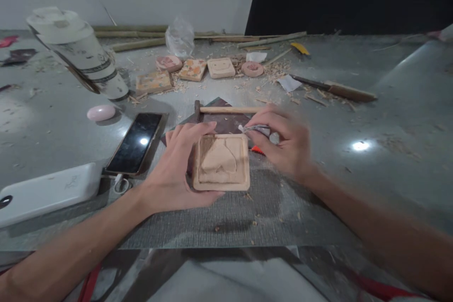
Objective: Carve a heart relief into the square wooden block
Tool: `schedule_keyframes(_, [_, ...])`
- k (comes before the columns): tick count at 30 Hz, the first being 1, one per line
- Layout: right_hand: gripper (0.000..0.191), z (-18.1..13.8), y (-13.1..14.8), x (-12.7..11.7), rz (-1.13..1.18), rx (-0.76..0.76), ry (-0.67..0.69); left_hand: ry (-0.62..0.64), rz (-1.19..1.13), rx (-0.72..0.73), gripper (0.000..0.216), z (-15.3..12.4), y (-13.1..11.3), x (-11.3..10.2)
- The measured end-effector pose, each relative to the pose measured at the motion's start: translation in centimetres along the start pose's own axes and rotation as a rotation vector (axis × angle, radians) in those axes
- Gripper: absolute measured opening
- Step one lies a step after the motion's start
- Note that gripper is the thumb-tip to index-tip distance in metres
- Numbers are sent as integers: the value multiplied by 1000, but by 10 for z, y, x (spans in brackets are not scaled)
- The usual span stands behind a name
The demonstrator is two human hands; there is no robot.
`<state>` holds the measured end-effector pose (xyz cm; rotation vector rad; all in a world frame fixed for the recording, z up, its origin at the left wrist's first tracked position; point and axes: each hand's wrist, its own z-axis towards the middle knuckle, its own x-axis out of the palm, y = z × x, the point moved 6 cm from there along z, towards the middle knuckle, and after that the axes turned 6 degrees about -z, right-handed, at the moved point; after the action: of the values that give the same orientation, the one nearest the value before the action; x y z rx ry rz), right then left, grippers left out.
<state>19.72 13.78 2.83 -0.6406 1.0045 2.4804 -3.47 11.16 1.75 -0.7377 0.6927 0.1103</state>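
My left hand (168, 174) grips a square wooden block (218, 163) by its left side, thumb and fingers at its edges. A heart outline is carved inside the block's raised rim. Just off its upper right corner, my right hand (292, 144) pinches a small crumpled greyish scrap (261, 129) with a white tip; its material is unclear. Behind the block, a hammer-like tool with a pale wooden handle (226, 110) lies across a dark sheet (226, 124). Something orange-red (257, 149) shows partly below my right fingers.
A phone (135, 144), white power bank (53, 193), pink egg-shaped object (101, 113) and tall tumbler (79, 52) stand left. Several carved pieces, among them a square block (221, 68), lie behind with wood shavings. A wooden-handled blade (348, 91) rests right; bamboo sticks (138, 45) lie at the back.
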Motion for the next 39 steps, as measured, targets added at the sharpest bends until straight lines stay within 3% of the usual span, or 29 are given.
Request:
schedule_keyframes(5, [14, -5, -21, 16, 583, 431, 130, 30, -13, 4, 107, 0, 0, 2])
schedule_keyframes(8, [22, -7, -24, 24, 807, 541, 179, 46, -18, 0, 106, 0, 0, 2])
schedule_keyframes(39, [17, -10, -21, 25, 780, 534, 215, 99, -64, -6, 105, 1, -1, 3])
